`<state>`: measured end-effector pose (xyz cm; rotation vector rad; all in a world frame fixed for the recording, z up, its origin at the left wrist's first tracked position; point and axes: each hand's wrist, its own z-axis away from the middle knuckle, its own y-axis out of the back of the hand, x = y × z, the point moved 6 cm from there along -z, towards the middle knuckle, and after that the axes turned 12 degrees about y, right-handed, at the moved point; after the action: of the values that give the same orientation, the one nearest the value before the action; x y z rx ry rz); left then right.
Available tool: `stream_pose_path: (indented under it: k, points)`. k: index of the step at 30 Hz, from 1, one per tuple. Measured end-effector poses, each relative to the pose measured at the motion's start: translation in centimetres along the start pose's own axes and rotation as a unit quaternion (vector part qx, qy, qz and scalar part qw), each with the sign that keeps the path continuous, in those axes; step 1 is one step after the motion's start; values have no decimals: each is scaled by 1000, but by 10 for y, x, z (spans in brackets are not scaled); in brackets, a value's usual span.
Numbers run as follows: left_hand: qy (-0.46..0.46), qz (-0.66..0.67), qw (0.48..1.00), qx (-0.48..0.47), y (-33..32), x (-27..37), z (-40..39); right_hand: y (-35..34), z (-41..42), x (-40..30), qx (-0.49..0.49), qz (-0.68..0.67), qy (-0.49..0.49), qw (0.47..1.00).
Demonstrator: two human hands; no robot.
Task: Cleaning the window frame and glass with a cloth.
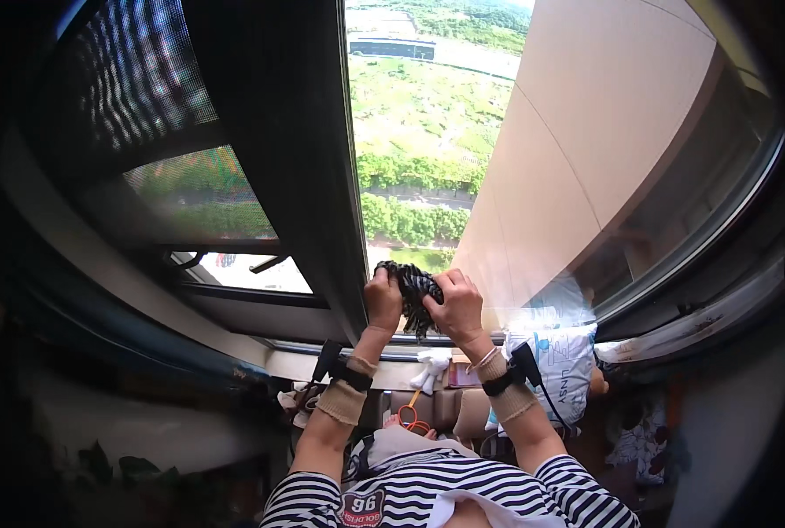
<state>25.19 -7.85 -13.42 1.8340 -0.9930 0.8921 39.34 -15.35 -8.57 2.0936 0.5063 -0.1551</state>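
Note:
Both my hands grip a bunched black-and-grey striped cloth in front of a tall window pane. On the cloth's left end, my left hand is closed with the thumb up. My right hand pinches its right side, fingers curled over the top. Loose folds hang down between the two hands. Each forearm wears a beige cuff with a black strap and a small device. Whether the cloth touches the glass I cannot tell.
A dark window frame with an insect screen stands left. Below lie a windowsill, a white soft toy, and a brown cushioned seat with an orange-looped item. A printed white plastic bag sits right.

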Motion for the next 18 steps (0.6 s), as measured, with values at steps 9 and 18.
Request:
stream_pose_path:
  k: [9,18]
  points:
    - [-116,-14,992,36,36,84,-33,70,-55,-38,165,17,109,980]
    - [-66,31,996,49,32,85,-26,58,-47,-23,164,-11,63,984]
